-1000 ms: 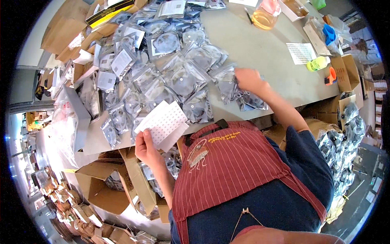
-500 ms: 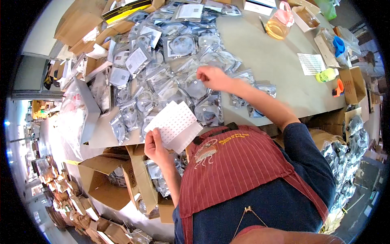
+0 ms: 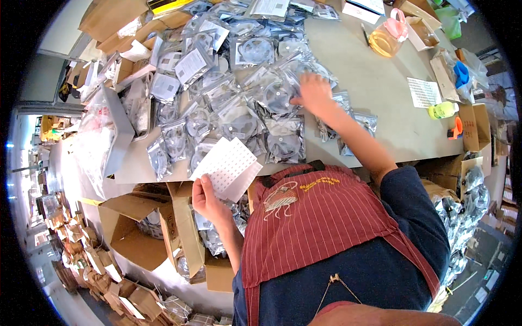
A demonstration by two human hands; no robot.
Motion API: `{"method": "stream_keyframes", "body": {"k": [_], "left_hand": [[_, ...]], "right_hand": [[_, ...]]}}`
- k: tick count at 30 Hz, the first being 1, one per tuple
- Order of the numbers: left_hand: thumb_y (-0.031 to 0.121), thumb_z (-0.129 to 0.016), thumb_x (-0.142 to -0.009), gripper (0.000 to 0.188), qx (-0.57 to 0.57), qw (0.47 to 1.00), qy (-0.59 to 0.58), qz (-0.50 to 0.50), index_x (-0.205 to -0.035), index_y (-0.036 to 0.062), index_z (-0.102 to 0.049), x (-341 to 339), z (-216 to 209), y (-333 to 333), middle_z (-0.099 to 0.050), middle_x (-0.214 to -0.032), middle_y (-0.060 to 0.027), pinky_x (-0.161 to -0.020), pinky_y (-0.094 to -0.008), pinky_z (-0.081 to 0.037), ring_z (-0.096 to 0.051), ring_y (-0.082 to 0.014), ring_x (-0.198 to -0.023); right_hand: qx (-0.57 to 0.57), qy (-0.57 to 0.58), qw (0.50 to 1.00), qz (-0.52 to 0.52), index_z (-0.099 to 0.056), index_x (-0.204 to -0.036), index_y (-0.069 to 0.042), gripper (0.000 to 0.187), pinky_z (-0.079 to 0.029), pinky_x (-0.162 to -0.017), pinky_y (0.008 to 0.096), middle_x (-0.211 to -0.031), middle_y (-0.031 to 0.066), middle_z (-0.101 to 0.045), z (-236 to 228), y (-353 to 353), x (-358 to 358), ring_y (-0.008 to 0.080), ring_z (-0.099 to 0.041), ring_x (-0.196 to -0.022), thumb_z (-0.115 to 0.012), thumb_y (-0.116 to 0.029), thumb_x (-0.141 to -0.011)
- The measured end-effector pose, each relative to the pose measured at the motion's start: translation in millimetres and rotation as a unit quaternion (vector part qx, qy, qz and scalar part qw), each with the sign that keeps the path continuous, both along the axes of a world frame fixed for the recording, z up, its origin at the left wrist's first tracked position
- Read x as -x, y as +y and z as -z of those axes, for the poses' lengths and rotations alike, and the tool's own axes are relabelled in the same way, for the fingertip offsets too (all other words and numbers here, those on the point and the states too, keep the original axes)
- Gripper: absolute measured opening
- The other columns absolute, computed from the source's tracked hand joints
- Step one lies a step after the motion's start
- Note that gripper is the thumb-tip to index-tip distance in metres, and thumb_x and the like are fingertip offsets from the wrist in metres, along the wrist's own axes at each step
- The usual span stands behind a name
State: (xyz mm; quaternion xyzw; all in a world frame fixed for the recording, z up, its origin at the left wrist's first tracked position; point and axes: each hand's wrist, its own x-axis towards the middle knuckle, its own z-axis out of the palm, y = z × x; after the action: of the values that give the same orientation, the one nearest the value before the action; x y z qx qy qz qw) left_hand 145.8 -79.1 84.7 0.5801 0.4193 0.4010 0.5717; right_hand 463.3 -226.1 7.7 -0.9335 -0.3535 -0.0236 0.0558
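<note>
My left hand is closed on white label sheets, thumb on top, held just off the table's front edge. Rows of small dark marks cover the upper sheet. My right hand is over the right side of the heap, thumb apart from its fingers, at the edge of a clear bag with a round grey reel. Whether the fingertips touch the bag is hard to tell. Nearer to me lies another bagged reel. Many more such bags overlap to the left and behind, several bearing white labels.
A grey bin stands at the table's left end. At the right are a jug of amber liquid, a printed sheet, a yellow-green bottle and an orange tape dispenser. Open cardboard boxes sit below the front edge.
My right hand has moved rightward over the bags, and its fingers have gone from curled together to more spread. My left hand still holds the sheets. The view has shifted slightly.
</note>
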Motion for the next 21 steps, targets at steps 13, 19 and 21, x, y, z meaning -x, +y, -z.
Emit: {"method": "stream_keyframes", "body": {"k": [13,19,21], "left_hand": [[0.017,-0.062,-0.097,0.021,0.015,0.997,-0.05,0.049,-0.083,0.0019,-0.061,-32,-14,-8,-0.059,-0.077,0.0023,-0.061,-0.021,-0.037,-0.047,-0.0045,-0.067],[0.017,-0.064,-0.095,0.019,0.015,0.996,-0.017,0.082,-0.084,0.0015,-0.063,-23,10,-1,-0.059,-0.076,0.0031,-0.06,-0.0202,-0.036,-0.046,-0.0041,-0.067],[0.015,-0.065,-0.094,0.017,0.052,0.993,-0.002,0.106,-0.087,-0.0005,-0.066,-24,12,-3,-0.061,-0.079,0.0028,-0.067,-0.0214,-0.041,-0.051,-0.0058,-0.071]], "right_hand": [[-0.482,0.486,0.725,0.077,-0.068,-0.102,0.0,0.03,-0.045,-0.065,0.0254,-0.086,-0.0014,-0.062,-23,-61,-17,0.0086,-0.054,-0.073,-0.075,-0.019,-0.081],[-0.429,0.534,0.717,0.126,-0.069,-0.099,-0.001,0.027,-0.04,-0.059,0.0229,-0.078,-0.0018,-0.061,-40,-171,-55,0.0084,-0.051,-0.067,-0.074,-0.018,-0.078],[-0.379,0.518,0.749,0.164,-0.07,-0.094,-0.002,0.023,-0.04,-0.058,0.0224,-0.073,-0.0023,-0.06,-35,-192,-59,0.0079,-0.05,-0.065,-0.072,-0.017,-0.077]]}}
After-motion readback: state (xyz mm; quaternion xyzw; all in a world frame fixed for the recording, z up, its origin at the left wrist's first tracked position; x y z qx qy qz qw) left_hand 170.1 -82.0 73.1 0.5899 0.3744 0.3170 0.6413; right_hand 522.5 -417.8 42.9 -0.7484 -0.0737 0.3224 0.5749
